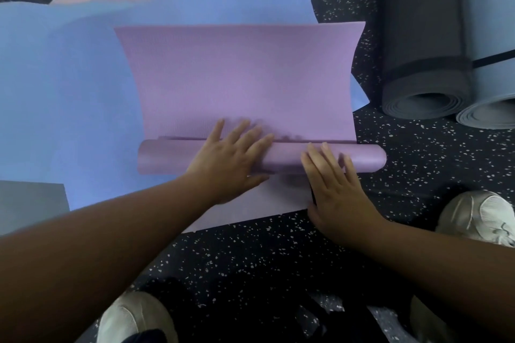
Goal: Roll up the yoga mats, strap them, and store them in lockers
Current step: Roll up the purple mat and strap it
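The purple mat lies on the floor over a blue mat, its roll running 9 to 3 o'clock. Both grips are released: left hand and right hand press flat on the roll. Unrolled length stretches toward 12, so I judge the push goes that way.

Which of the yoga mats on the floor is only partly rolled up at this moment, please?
The purple mat under both hands: its near end is a roll, the rest flat. The blue mat beneath lies flat; the dark grey roll and light blue roll are fully rolled and strapped.
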The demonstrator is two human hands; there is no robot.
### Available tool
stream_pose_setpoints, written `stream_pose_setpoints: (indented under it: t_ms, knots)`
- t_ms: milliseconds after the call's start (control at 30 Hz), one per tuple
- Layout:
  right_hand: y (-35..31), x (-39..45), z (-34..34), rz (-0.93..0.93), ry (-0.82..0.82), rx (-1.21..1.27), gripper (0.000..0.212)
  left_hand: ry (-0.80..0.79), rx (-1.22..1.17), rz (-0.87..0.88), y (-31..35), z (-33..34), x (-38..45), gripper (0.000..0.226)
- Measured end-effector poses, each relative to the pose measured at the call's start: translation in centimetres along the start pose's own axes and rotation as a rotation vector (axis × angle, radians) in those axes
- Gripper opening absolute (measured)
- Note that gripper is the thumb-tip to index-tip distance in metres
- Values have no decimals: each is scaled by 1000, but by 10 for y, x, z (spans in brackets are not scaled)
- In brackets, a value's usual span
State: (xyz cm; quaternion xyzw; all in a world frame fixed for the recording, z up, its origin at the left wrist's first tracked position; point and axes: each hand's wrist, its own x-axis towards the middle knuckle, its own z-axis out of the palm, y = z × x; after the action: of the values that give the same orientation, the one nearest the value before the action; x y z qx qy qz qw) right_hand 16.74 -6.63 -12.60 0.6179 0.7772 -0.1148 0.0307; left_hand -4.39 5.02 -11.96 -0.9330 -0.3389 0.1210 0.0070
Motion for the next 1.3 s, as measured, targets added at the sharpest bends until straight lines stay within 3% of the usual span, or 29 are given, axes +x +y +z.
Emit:
stream_pose_setpoints:
  t_ms: [133, 267, 400, 533, 733, 933, 1200, 1300]
  knots:
    - [4, 12, -8, 104, -128, -38, 93, -14, -10, -25, -10, -5, 14, 84]
    - [12, 30, -25, 119, -339, -14, 102, 224, 56, -7, -14, -4, 20, 66]
    - [17, 42, -30, 148, -344, 14, 108, 421, 120, 49, -5, 6, 6, 55]
    - [21, 52, -36, 170, -368, 90, 105, 412, 242, 81, -10, 17, -4, 67]
    - [31, 66, -43, 169, -316, 104, 96, 306, 323, 21, -22, 11, 13, 104]
    - [33, 70, -37, 209, -141, 103, 86, 303, 209, -60, -28, 0, 26, 93]
    - [47, 55, -30, 76, 28, 46, 75, 277, 93, -57, -23, -9, 19, 89]
    - [47, 45, -26, -4, 157, 57, 62, 283, 15, -69, -7, -8, 7, 90]
